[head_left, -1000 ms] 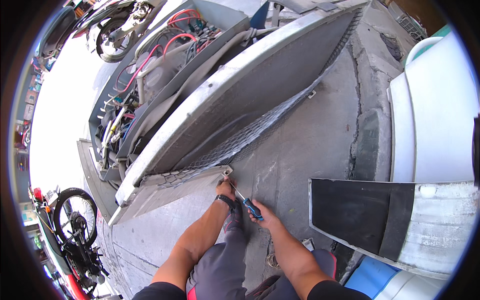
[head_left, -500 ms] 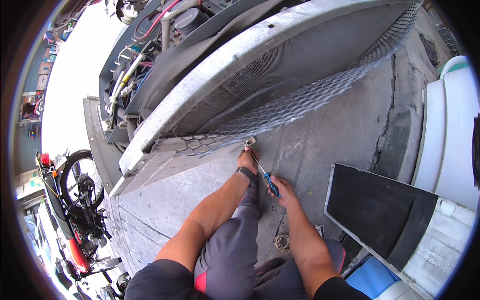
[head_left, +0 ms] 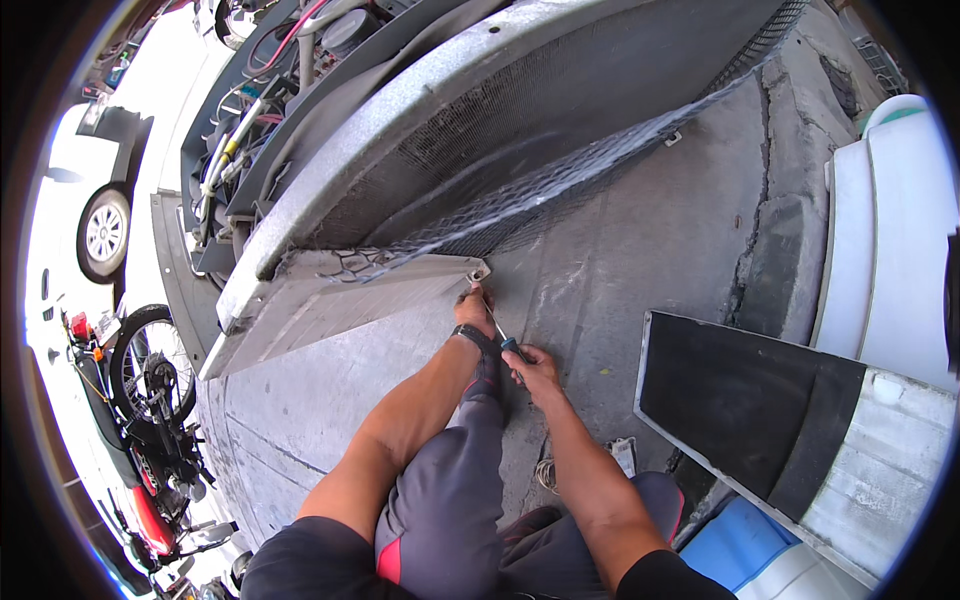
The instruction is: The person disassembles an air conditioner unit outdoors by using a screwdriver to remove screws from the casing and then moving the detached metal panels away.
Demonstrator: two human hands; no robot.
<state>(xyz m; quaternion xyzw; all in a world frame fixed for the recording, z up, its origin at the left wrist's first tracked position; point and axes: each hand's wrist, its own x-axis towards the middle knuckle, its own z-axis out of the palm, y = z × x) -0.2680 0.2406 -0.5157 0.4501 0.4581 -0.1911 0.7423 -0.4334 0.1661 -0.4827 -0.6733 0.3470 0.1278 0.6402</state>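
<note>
Right hand [head_left: 535,372] wrapped round the screwdriver [head_left: 511,346] by its handle – likely light, stiff, best held there. Left hand [head_left: 475,310] beside the shaft at the panel's [head_left: 370,300] corner – grip unclear. Beyond, wire mesh [head_left: 560,180], probably springy.

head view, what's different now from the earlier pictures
A white car has come into view at the left, near the motorcycle. The mesh looks narrower than half a second ago, perhaps because the view shifted. The right hand still grips the screwdriver; the left hand stays at the corner of the pale panel.
</note>
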